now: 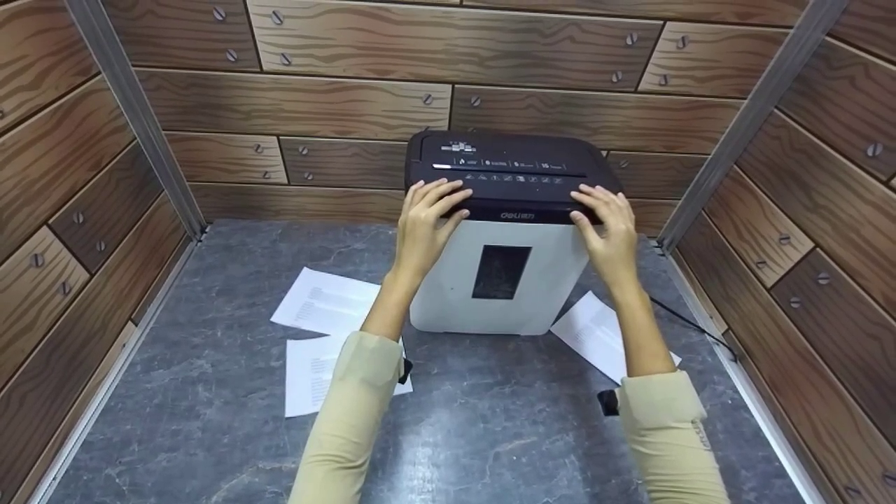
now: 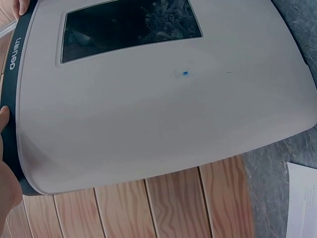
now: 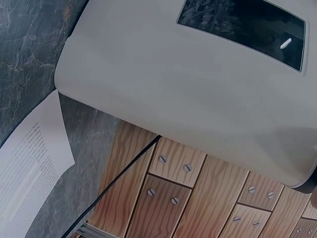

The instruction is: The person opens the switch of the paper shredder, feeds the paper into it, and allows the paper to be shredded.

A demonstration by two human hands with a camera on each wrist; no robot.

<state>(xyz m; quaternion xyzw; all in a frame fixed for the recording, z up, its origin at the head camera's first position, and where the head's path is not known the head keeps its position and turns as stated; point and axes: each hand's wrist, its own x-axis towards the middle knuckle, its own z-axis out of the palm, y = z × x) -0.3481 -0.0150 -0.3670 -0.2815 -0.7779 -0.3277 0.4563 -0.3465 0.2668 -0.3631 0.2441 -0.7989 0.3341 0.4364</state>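
White shredder (image 1: 504,234) between papers (image 1: 336,299) (image 1: 593,334); left grip (image 1: 425,227), right grip (image 1: 610,225) on lid edge (image 1: 518,207).

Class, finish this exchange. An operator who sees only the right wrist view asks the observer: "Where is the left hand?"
Observer: The left hand holds the front edge of the shredder's black top, near its left corner.
Operator: Is there paper besides the sheet I see?
Observer: Yes, two printed pages lie on the shredder's left.
Operator: Any marks on the shredder's front?
Observer: A small blue spot, below the window.
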